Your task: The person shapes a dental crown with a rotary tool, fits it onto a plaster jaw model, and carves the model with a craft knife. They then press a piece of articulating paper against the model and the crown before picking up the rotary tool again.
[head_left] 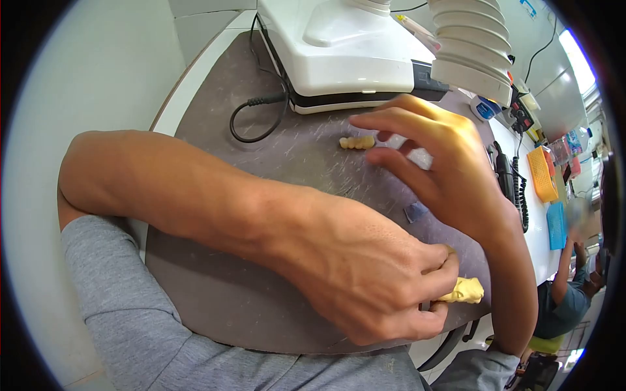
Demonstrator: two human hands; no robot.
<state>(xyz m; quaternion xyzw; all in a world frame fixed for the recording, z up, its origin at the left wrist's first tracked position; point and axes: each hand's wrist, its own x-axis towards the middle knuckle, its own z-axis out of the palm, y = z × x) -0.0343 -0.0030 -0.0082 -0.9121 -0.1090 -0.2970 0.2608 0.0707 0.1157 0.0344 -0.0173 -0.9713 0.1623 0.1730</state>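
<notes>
Left grip (pixel 372 267) on yellow lump (pixel 465 291)

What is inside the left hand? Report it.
A lumpy yellow piece sticks out from the left hand. The hand covers its other end, so its full shape, and anything else inside the grip, cannot be seen.

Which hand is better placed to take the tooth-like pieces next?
Probably right: the right hand is close to the tooth-like pieces, thumb and forefinger parted, while the left hand holds the yellow lump.
</notes>
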